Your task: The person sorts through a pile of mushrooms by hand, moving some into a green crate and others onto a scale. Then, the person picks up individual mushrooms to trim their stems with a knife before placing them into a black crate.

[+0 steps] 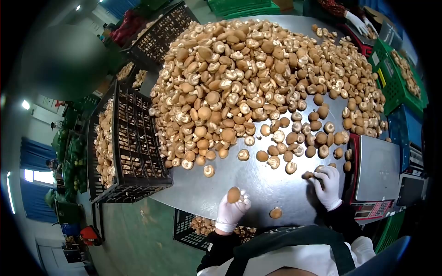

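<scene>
My left hand [233, 212], in a white glove, is closed around a brown-capped shiitake mushroom [234, 194] above the near edge of the metal table. My right hand [328, 186], also gloved, is over the table at the right, its fingers bent round a shiitake mushroom [307, 175] at the fingertips; part of the grip is hidden. A single mushroom [276, 212] lies between my hands at the table's near edge. Loose mushrooms [291, 138] are scattered just beyond, in front of a large heap of shiitake mushrooms [221, 78].
A black crate [138, 138] of mushrooms stands at the left, another black crate [184, 232] below the table edge. At right are a red-framed scale [378, 161] and a green crate [386, 69]. Across the table, a person's gloved hand [357, 22] is near mushrooms.
</scene>
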Available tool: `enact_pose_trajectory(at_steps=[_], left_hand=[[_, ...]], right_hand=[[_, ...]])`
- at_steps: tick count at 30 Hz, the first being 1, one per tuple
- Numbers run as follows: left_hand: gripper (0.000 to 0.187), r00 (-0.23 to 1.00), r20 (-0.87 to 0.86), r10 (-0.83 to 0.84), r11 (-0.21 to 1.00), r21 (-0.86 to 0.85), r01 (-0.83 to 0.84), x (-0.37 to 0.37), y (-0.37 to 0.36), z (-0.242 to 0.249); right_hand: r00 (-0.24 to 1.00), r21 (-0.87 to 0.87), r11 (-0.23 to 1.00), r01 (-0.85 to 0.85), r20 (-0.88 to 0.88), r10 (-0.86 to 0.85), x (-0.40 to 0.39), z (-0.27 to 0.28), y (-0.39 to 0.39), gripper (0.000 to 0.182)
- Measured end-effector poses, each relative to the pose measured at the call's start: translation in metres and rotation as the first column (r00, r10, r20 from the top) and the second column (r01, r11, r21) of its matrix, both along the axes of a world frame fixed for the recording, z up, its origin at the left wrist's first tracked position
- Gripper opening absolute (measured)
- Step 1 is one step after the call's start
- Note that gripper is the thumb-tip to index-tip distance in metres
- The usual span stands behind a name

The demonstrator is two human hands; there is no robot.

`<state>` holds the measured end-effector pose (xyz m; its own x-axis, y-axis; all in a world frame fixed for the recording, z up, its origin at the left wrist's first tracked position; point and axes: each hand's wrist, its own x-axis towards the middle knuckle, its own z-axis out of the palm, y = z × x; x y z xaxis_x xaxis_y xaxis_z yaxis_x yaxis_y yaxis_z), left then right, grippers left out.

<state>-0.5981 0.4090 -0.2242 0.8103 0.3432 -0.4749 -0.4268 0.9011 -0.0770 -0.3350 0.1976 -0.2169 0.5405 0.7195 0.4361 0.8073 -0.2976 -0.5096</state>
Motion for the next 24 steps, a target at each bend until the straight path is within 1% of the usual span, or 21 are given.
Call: enact_pose_trajectory(at_steps=[1, 2, 3, 4, 5, 7, 9, 10, 11, 12, 13, 14, 15, 16, 17, 18, 19, 21, 22, 23, 24], left_hand=[[0.019, 1.000, 0.004, -0.005, 1.000, 0.000, 0.005, 0.007, -0.005, 0.002], [0.019, 0.978, -0.209, 0.016, 0.959, 0.280, 0.044, 0.016, -0.013, 0.006], [0.019, 0.914, -0.396, 0.093, 0.842, 0.521, 0.140, 0.023, -0.019, 0.008], [0.017, 0.922, -0.382, 0.070, 0.706, 0.672, 0.225, 0.025, -0.022, 0.007], [0.017, 0.925, -0.377, 0.053, 0.707, 0.668, 0.232, 0.029, -0.026, 0.007], [0.018, 0.905, -0.424, 0.028, 0.548, 0.764, 0.341, 0.038, -0.037, 0.009], [0.018, 0.900, -0.435, 0.008, 0.499, 0.782, 0.374, 0.044, -0.046, 0.022], [0.018, 0.897, -0.441, -0.033, 0.474, 0.783, 0.402, 0.045, -0.049, 0.030], [0.017, 0.892, -0.446, -0.073, 0.447, 0.785, 0.429, 0.045, -0.049, 0.034], [0.018, 0.883, -0.466, -0.055, 0.463, 0.772, 0.436, 0.040, -0.045, 0.032], [0.015, 0.909, -0.416, -0.024, 0.521, 0.770, 0.367, 0.032, -0.041, 0.034], [0.016, 0.835, -0.542, 0.092, 0.487, 0.756, 0.437, 0.021, -0.033, 0.038], [0.019, 0.736, -0.643, 0.211, 0.459, 0.730, 0.506, 0.008, -0.023, 0.041], [0.020, 0.622, -0.715, 0.318, 0.406, 0.696, 0.592, -0.008, -0.015, 0.044], [0.020, 0.496, -0.756, 0.427, 0.360, 0.645, 0.674, -0.027, -0.006, 0.047], [0.020, 0.261, -0.786, 0.560, 0.109, 0.383, 0.917, -0.048, 0.005, 0.053], [0.021, 0.063, -0.690, 0.721, -0.087, 0.001, 0.996, -0.066, 0.011, 0.055], [0.028, 0.147, -0.311, 0.939, -0.198, -0.139, 0.970, -0.084, 0.008, 0.044], [0.030, 0.201, -0.445, 0.873, -0.205, 0.039, 0.978, -0.078, 0.002, 0.049], [0.045, 0.288, -0.768, 0.572, -0.033, 0.329, 0.944, -0.055, -0.007, 0.075], [0.052, 0.552, -0.742, 0.381, 0.057, 0.615, 0.787, -0.045, -0.019, 0.065]], right_hand=[[0.996, 0.026, 0.999, -0.037, -0.082, 0.039, -0.002, 0.007, 0.007, 0.026], [0.972, 0.033, 0.996, -0.087, -0.217, 0.092, -0.006, 0.011, 0.014, 0.026], [0.927, 0.045, 0.990, -0.131, -0.349, 0.139, -0.014, 0.016, 0.022, 0.026], [0.742, 0.011, 0.985, -0.175, -0.656, 0.139, -0.023, 0.032, 0.030, 0.028], [0.465, -0.001, 0.975, -0.222, -0.879, 0.105, -0.033, 0.047, 0.037, 0.030], [0.205, 0.271, 0.912, -0.307, -0.917, 0.341, -0.050, 0.041, 0.046, 0.039], [0.256, 0.259, 0.882, -0.393, -0.891, 0.375, -0.060, 0.047, 0.055, 0.050], [0.296, 0.178, 0.875, -0.450, -0.895, 0.334, -0.061, 0.056, 0.058, 0.052], [0.286, 0.193, 0.851, -0.488, -0.886, 0.365, -0.062, 0.045, 0.059, 0.048], [0.143, 0.217, 0.873, -0.436, -0.942, 0.305, -0.065, 0.037, 0.059, 0.046], [-0.010, 0.232, 0.895, -0.382, -0.969, 0.247, -0.067, 0.033, 0.057, 0.043], [-0.008, 0.231, 0.897, -0.377, -0.969, 0.246, -0.067, 0.031, 0.055, 0.043], [-0.083, 0.296, 0.901, -0.317, -0.955, 0.284, -0.066, 0.030, 0.053, 0.041], [-0.153, 0.355, 0.901, -0.250, -0.933, 0.325, -0.065, 0.029, 0.050, 0.038], [-0.149, 0.354, 0.903, -0.243, -0.934, 0.325, -0.063, 0.027, 0.047, 0.038], [-0.207, 0.393, 0.892, -0.221, -0.913, 0.351, -0.061, 0.024, 0.045, 0.038], [-0.266, 0.431, 0.881, -0.197, -0.888, 0.375, -0.062, 0.020, 0.042, 0.038], [-0.266, 0.491, 0.852, -0.182, -0.859, 0.439, -0.069, 0.012, 0.046, 0.038], [-0.259, 0.547, 0.820, -0.169, -0.827, 0.499, -0.072, 0.011, 0.047, 0.038], [-0.260, 0.493, 0.841, -0.221, -0.861, 0.437, -0.076, 0.014, 0.050, 0.037], [-0.221, 0.483, 0.834, -0.268, -0.873, 0.435, -0.081, 0.018, 0.053, 0.035]])
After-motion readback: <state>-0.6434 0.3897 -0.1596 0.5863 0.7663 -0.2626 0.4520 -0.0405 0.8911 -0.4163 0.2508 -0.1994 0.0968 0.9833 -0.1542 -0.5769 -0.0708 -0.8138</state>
